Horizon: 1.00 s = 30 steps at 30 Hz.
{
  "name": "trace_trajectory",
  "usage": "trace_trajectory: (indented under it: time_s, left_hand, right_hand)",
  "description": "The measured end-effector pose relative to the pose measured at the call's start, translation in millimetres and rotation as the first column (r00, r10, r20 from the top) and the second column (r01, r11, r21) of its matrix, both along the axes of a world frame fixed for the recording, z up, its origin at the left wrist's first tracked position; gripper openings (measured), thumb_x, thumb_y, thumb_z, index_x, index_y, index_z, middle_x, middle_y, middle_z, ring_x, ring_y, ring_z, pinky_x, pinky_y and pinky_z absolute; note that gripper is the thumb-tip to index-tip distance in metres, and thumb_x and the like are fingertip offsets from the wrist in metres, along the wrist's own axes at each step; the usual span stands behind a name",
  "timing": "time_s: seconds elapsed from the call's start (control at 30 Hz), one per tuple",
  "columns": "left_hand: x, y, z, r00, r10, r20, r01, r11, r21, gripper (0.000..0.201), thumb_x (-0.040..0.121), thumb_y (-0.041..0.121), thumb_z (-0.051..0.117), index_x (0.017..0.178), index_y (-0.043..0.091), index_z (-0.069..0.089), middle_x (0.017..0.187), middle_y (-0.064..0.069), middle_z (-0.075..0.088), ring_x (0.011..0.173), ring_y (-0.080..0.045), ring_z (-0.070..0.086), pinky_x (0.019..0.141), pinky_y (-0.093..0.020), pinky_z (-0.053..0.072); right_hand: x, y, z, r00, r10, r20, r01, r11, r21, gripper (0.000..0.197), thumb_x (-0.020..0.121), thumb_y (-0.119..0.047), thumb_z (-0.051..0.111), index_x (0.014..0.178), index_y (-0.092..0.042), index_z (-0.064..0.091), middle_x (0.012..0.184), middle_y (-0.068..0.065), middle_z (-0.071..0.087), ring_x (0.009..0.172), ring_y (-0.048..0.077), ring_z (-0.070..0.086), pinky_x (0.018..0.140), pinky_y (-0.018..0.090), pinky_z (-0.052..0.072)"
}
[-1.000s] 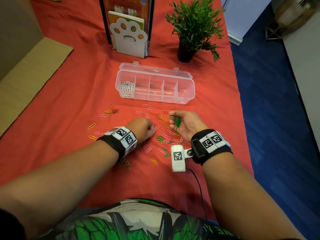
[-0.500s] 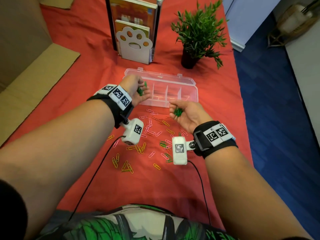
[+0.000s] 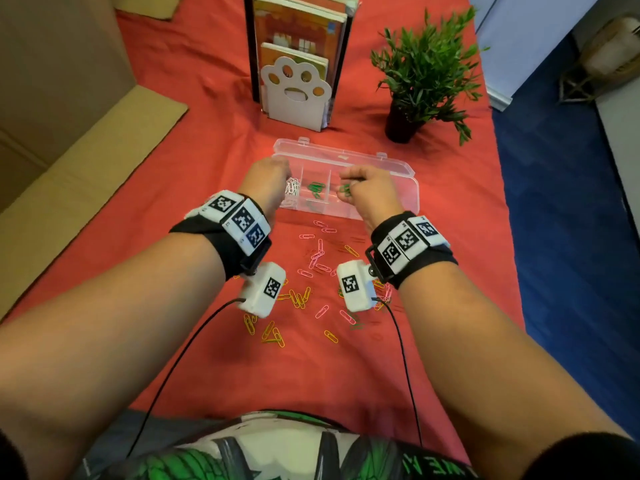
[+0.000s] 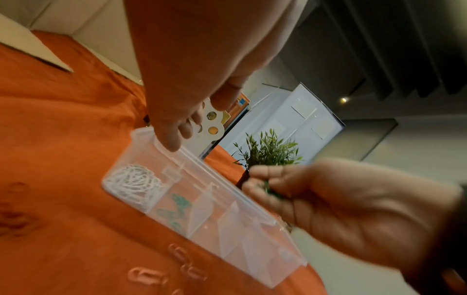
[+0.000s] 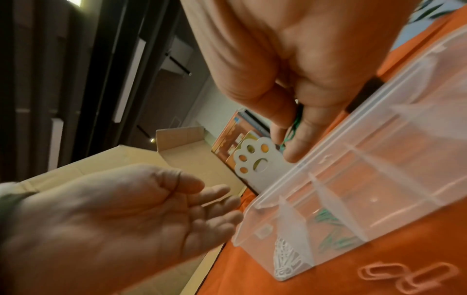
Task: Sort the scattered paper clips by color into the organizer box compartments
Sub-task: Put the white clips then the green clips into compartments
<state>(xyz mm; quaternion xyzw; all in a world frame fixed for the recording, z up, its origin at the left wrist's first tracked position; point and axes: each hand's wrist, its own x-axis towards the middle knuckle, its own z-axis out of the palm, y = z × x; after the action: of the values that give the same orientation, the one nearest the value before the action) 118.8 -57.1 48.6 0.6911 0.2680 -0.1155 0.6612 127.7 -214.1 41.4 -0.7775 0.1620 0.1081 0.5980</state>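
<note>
Clips are partly sorted, and you have plenty more to do.

Your right hand is curled around a little bunch of green clips, right above the clear organizer box on the red cloth. Your left hand is over the box's left end with loose, spread fingers and holds nothing. White clips fill the left end part, and a few green clips lie in the part next to it. The other parts look bare. Pink clips, yellow clips and a few green ones still lie on the cloth near you. Your wrists hide some clips, and you cannot tell how many green ones you hold.
</note>
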Motion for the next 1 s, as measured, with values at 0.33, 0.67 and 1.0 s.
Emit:
trace_trajectory:
  time_s: [0.33, 0.67, 1.0]
  left_hand:
    - [-76.5, 20.6, -47.4, 0.980, -0.199, 0.020, 0.193, 0.967, 0.163, 0.017, 0.087, 0.001, 0.053, 0.084, 0.015, 0.062, 0.071, -0.003, 0.059, 0.062, -0.015, 0.051, 0.060, -0.024, 0.048]
    - [-113.4, -26.8, -57.6, 0.770, -0.635, -0.065, 0.586, 0.663, 0.466, 0.019, 0.081, 0.016, 0.065, 0.098, 0.018, 0.073, 0.097, -0.006, 0.074, 0.091, -0.021, 0.067, 0.085, -0.027, 0.051]
    - [-113.4, -68.8, -72.3, 0.520, -0.848, -0.103, 0.635, 0.303, 0.710, 0.026, 0.081, 0.018, 0.063, 0.106, 0.021, 0.070, 0.103, -0.010, 0.063, 0.102, -0.028, 0.059, 0.089, -0.034, 0.047]
  right_hand:
    - [-5.9, 13.5, 3.8, 0.983, 0.168, 0.074, -0.142, 0.951, -0.273, 0.049, 0.083, 0.013, 0.035, 0.123, -0.004, 0.057, 0.118, 0.010, 0.063, 0.111, 0.021, 0.058, 0.095, 0.035, 0.048]
    - [-108.1, -64.5, -34.0, 0.977, 0.185, -0.106, -0.213, 0.852, -0.479, 0.018, 0.087, -0.005, 0.053, 0.095, -0.009, 0.068, 0.072, -0.008, 0.058, 0.077, 0.013, 0.055, 0.067, 0.019, 0.039]
    - [-156.7, -79.0, -63.9, 0.952, 0.292, -0.091, -0.285, 0.734, -0.616, 0.019, 0.082, -0.003, 0.056, 0.091, -0.009, 0.072, 0.084, 0.005, 0.050, 0.088, 0.028, 0.059, 0.078, 0.025, 0.040]
